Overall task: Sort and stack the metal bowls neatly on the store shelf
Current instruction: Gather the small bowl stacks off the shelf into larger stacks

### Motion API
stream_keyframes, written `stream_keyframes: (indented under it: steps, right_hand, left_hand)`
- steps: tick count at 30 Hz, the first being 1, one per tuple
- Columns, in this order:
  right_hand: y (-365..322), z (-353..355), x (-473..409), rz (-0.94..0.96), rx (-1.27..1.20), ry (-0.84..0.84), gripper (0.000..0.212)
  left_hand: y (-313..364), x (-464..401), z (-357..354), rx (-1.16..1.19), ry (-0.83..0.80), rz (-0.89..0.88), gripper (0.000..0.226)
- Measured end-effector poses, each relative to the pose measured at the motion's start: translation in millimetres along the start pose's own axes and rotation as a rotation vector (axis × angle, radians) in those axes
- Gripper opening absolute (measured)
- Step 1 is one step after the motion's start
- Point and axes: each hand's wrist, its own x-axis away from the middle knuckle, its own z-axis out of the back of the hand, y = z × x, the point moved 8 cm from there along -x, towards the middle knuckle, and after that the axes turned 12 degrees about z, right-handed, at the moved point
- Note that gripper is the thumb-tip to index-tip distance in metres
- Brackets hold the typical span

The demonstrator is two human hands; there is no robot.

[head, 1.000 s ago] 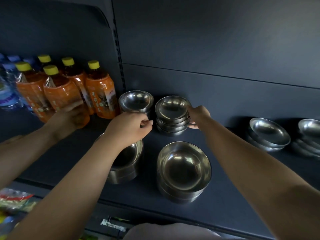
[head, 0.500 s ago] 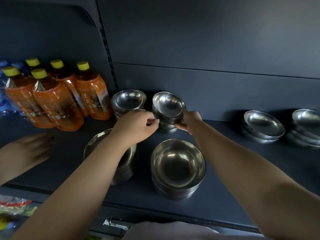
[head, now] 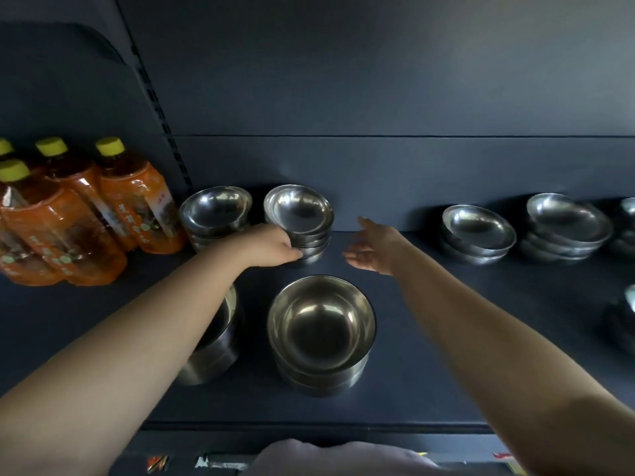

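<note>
Dark shelf (head: 429, 338), upright bowl stack (head: 302, 218) gripped by left hand (head: 275, 243), right hand (head: 374, 247) spread.

Single view only, head-worn, wide-angle. Looks forward and slightly down onto dark shelf (head: 429, 355) from standing position close in front. Shelf back panel (head: 378, 80) fills upper half, curved by lens. Both forearms enter from bottom corners, reaching away from camera. Front shelf edge near bottom of frame; orange bottles (head: 86, 214) at left edge, bowl stacks (head: 477, 231) run off right edge. No second view to overlap.
</note>
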Motion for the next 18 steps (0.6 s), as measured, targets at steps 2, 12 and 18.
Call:
stream_keyframes:
  steps: [2, 12, 18]
  right_hand:
    - [-0.3, 11.9, -0.2, 0.009, -0.023, 0.019, 0.052]
    - [32.0, 118.6, -6.5, -0.022, -0.172, 0.283, 0.055]
    - [30.1, 155.2, -2.8, 0.045, -0.242, 0.418, 0.04]
  left_hand:
    - [2.4, -6.4, -7.3, 0.026, -0.061, -0.007, 0.04]
    - [1.7, -19.0, -22.6, 0.053, -0.191, 0.04, 0.042]
    - [2.3, -16.6, -26.2, 0.11, -0.147, 0.037, 0.038]
